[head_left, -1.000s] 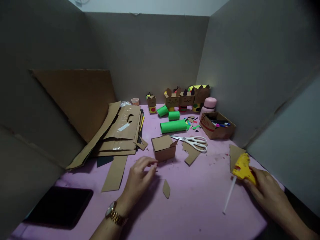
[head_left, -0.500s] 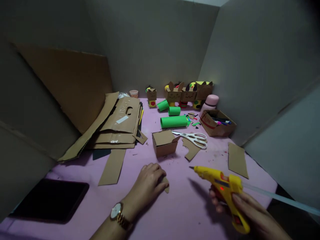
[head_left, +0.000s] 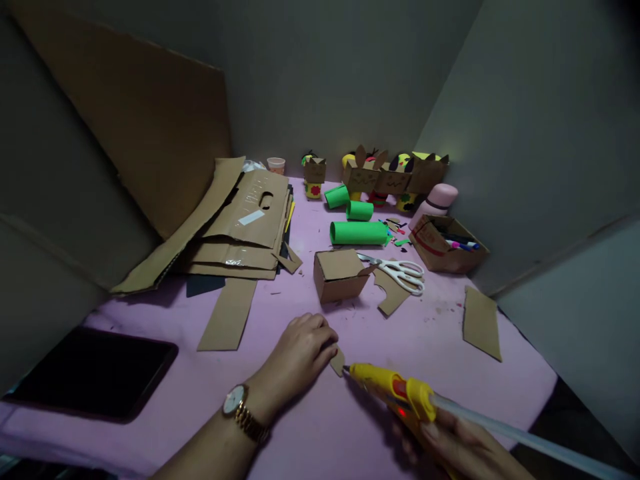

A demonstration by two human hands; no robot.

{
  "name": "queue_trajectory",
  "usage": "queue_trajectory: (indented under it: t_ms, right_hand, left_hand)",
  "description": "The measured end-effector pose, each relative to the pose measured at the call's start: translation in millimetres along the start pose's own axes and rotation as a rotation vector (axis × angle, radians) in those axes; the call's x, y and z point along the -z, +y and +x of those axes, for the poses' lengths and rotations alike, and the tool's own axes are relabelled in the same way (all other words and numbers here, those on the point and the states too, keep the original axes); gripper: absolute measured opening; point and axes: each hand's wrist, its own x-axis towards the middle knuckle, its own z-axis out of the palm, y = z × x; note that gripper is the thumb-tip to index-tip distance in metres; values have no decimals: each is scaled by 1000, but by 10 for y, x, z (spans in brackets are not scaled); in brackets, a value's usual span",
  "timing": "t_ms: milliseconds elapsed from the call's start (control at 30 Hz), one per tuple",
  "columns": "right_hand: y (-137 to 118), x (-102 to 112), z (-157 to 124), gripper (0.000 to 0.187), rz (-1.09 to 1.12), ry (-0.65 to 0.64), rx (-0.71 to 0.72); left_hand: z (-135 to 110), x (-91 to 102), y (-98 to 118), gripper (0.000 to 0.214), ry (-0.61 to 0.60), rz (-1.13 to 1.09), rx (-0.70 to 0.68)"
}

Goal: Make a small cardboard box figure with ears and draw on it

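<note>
Holding down a small cardboard piece [head_left: 338,363] on the table [head_left: 425,347] with the left hand [head_left: 307,343], nearly closed, with fingers curled over its far end; impossible to tell whether pinching or only pressing. Probably covers just that end to steady so light a scrap and leave the near end bare. Grips the yellow glue gun [head_left: 387,381] in the right hand [head_left: 457,437], closed round the handle, though too dark and low in view to make out every finger. Points the nozzle [head_left: 346,369] straight at the bare end, perhaps touching, perhaps just above; likely slants it low to aim closely at so narrow a surface. Lets the glue stick [head_left: 520,437] jut out behind, well away from the left wrist. Has the cardboard box [head_left: 337,280] beyond the left hand, apparently within easy reach, and the scissors [head_left: 403,272] beside it, partly over an offcut [head_left: 395,302], seemingly out of both hands' way.
</note>
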Motion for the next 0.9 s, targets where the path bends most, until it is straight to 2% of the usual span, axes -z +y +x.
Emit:
queue_trajectory:
  t_ms: [67, 133, 367, 533, 700, 900]
  right_hand:
    - [11, -10, 13, 62, 60, -74, -94]
    - [13, -24, 27, 63, 65, -85, -111]
    - [24, -61, 106, 54, -20, 14, -34]
    - [49, -66, 119, 54, -1, 13, -45]
    - [54, -98, 122, 47, 41, 44, -30]
    - [44, -64, 138, 44, -29, 29, -20]
  left_hand:
    - [-1, -1, 0, 12, 4, -4, 0]
    - [0, 1, 1, 11, 4, -2, 1]
    - [-5, -4, 2, 12, 12, 10, -7]
    - [-7, -11, 0, 13, 13, 12, -6]
    - [-6, 3, 7, 13, -5, 14, 3]
    - [-4, 14, 14, 12, 9, 5, 5]
